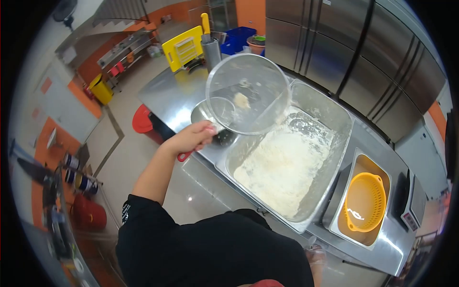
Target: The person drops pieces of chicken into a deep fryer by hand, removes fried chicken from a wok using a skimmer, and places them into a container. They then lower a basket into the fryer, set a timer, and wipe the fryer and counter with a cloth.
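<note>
Lined with orange and white walls at upper left, around a yellow bin; fitted with a steel table nearer the centre. Grips a sieve by its handle in the left hand, presumably to keep fingers clear of the mesh. Carries 1 pale lump, too blurred to identify. Hides part of a steel bowl behind. Cannot tell of any contact with the deep tray at centre right, high-walled probably to contain the white powder. Glimpsed at lower right, half cut off, the right hand; cannot tell whether open or curled. Nested beyond, perhaps to save room: a yellow basket inside a steel pan, beside a scale.
</note>
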Action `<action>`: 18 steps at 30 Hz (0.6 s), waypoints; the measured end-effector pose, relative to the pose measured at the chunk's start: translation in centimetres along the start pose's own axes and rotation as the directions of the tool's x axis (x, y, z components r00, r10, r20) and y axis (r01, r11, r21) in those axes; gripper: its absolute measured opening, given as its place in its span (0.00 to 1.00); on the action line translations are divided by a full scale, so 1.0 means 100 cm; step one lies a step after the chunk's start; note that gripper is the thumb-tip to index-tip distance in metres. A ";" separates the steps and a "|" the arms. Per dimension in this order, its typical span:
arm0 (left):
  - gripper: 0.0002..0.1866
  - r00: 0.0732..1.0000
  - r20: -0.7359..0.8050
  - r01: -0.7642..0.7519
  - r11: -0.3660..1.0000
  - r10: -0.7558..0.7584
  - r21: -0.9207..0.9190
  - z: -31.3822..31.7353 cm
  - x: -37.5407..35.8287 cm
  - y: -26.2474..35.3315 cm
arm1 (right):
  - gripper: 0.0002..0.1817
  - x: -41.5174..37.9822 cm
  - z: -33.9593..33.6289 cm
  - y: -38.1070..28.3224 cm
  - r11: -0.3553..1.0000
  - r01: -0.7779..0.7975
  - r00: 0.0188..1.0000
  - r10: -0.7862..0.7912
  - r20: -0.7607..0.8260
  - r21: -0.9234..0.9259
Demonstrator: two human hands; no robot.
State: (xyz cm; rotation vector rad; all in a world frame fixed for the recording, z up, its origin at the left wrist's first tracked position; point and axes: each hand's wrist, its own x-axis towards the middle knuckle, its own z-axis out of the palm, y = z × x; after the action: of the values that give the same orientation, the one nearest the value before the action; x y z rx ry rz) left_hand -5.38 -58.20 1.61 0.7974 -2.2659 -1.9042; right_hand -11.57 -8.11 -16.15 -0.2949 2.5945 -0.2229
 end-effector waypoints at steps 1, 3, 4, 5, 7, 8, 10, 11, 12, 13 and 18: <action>0.07 0.999 -0.021 -0.032 0.998 0.031 -0.061 -0.028 0.019 -0.021 | 0.21 -0.005 0.004 -0.019 0.999 -0.039 0.999 0.039 0.034 0.002; 0.08 0.996 -0.072 -0.057 0.991 0.049 -0.118 -0.071 0.044 -0.052 | 0.23 -0.012 0.010 -0.053 0.994 -0.114 0.988 0.113 0.102 -0.005; 0.08 0.994 -0.099 -0.048 0.993 0.037 -0.107 -0.086 0.051 -0.065 | 0.23 -0.019 0.009 -0.070 0.991 -0.129 0.990 0.127 0.059 0.030; 0.08 0.992 -0.127 -0.033 0.995 0.021 -0.093 -0.098 0.055 -0.076 | 0.23 -0.030 0.005 -0.088 0.988 -0.143 0.990 0.142 0.022 0.063; 0.08 0.990 -0.132 0.034 0.997 -0.043 -0.074 -0.114 0.059 -0.092 | 0.23 -0.042 0.004 -0.116 0.977 -0.203 0.979 0.203 0.002 0.070; 0.08 0.988 -0.137 0.059 0.996 -0.068 -0.066 -0.120 0.062 -0.099 | 0.23 -0.043 0.005 -0.127 0.968 -0.248 0.969 0.248 0.010 0.046; 0.09 0.994 -0.066 0.074 0.992 -0.081 -0.104 -0.136 0.076 -0.130 | 0.23 -0.047 0.005 -0.143 0.963 -0.266 0.964 0.267 0.001 0.038; 0.09 0.995 -0.037 0.083 0.989 -0.088 -0.124 -0.140 0.082 -0.140 | 0.22 -0.049 0.004 -0.148 0.970 -0.239 0.971 0.240 -0.014 0.051; 0.09 0.996 -0.006 0.091 0.990 -0.092 -0.111 -0.143 0.089 -0.147 | 0.22 -0.052 0.003 -0.152 0.975 -0.214 0.976 0.216 -0.027 0.062; 0.09 0.995 0.026 0.098 0.990 -0.096 -0.098 -0.145 0.096 -0.154 | 0.21 -0.054 0.001 -0.157 0.980 -0.193 0.980 0.195 -0.045 0.054; 0.11 0.998 -0.008 0.062 0.995 -0.061 0.079 -0.146 0.115 -0.171 | 0.18 -0.054 -0.001 -0.174 0.978 -0.200 0.973 0.206 -0.102 0.061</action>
State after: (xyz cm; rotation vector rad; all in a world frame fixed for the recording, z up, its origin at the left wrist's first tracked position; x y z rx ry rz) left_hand -4.00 -77.84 -14.16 0.8911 -2.3539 -1.8441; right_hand -4.22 -23.55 -9.77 0.0017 2.6974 -0.2359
